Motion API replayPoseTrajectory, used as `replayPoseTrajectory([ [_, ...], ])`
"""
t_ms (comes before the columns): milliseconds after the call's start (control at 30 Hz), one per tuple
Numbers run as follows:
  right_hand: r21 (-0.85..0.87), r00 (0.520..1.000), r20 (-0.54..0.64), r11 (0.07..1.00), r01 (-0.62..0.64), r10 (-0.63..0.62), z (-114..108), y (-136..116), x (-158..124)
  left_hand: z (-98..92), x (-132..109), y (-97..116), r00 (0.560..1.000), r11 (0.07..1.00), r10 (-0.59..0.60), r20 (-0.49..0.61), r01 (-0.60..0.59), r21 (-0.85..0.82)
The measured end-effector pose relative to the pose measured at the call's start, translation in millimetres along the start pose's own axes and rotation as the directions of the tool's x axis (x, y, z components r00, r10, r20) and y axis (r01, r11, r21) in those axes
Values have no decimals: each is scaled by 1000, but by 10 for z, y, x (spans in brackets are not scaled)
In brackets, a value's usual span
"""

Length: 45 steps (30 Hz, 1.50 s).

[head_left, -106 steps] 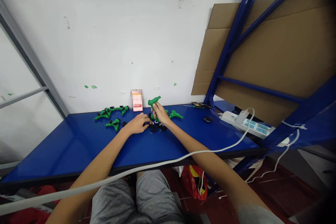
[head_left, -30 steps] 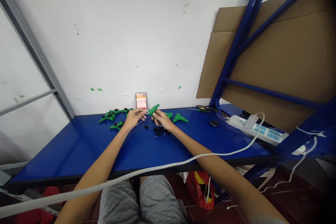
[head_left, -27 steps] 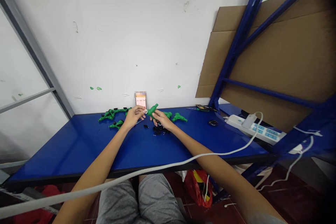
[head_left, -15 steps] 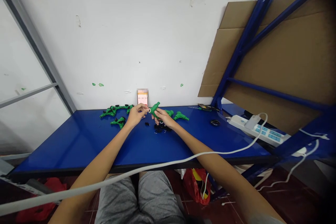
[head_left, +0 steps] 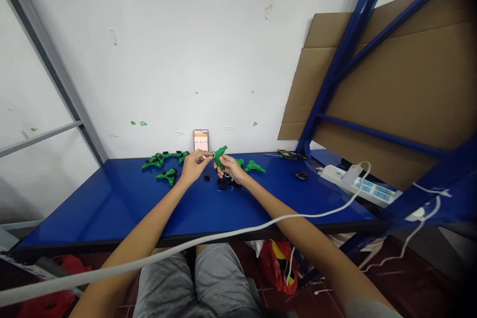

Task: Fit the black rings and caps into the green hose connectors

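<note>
A green Y-shaped hose connector (head_left: 220, 153) is held above the blue table, in the fingers of my right hand (head_left: 231, 168). My left hand (head_left: 194, 165) is closed in a pinch at the connector's left end, where a pale ring shows; whatever it pinches is too small to make out. Below the hands lie small black parts (head_left: 224, 184) with tiny light pieces among them, and one separate black piece (head_left: 207, 178). Behind my right hand sits another green connector (head_left: 255, 166). Several green connectors with black valve handles (head_left: 167, 175) stand to the left.
A phone with a timer display (head_left: 201, 141) leans on the wall behind my hands. To the right are a black mouse-like object (head_left: 301, 175), a screwdriver (head_left: 276, 155) and a white power strip (head_left: 367, 189). A white cable (head_left: 242, 232) crosses in front of my forearms.
My head view has shifted slightly. Both hands keep nearly the same pose on the green connector, with the left fingertips still at its end.
</note>
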State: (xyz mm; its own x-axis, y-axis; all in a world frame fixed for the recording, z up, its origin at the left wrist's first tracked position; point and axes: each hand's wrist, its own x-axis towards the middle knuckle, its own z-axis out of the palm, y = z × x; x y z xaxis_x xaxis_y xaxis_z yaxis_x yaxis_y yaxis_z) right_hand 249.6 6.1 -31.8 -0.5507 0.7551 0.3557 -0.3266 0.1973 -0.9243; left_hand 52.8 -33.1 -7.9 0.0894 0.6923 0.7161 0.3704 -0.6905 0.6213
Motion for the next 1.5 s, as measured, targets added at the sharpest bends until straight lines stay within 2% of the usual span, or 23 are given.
replayPoseTrajectory([
  [167,135,1000,1,991,-25,25,11,-33,-7,-30,-23,80,993,985,113,20,-115,129],
  [300,172,999,10,984,-51,50,5,-57,-14,-41,-31,63,976,963,174,135,-197,184],
  [500,209,996,-24,975,-79,86,-16,-83,-10,-27,-52,-31,957,975,142,255,-179,129],
  [667,229,988,-27,963,-143,153,-12,-128,-4,-18,-63,-44,952,986,120,281,-147,76],
  [833,211,989,-27,968,-137,146,8,-155,-7,-4,-69,-25,948,992,102,301,-120,42],
  [1233,189,994,-11,976,-108,112,17,-153,-22,-62,-74,53,913,957,107,393,-201,208],
  [1500,178,993,-40,979,-99,107,21,-139,-23,-46,-110,145,889,872,34,457,-250,421],
])
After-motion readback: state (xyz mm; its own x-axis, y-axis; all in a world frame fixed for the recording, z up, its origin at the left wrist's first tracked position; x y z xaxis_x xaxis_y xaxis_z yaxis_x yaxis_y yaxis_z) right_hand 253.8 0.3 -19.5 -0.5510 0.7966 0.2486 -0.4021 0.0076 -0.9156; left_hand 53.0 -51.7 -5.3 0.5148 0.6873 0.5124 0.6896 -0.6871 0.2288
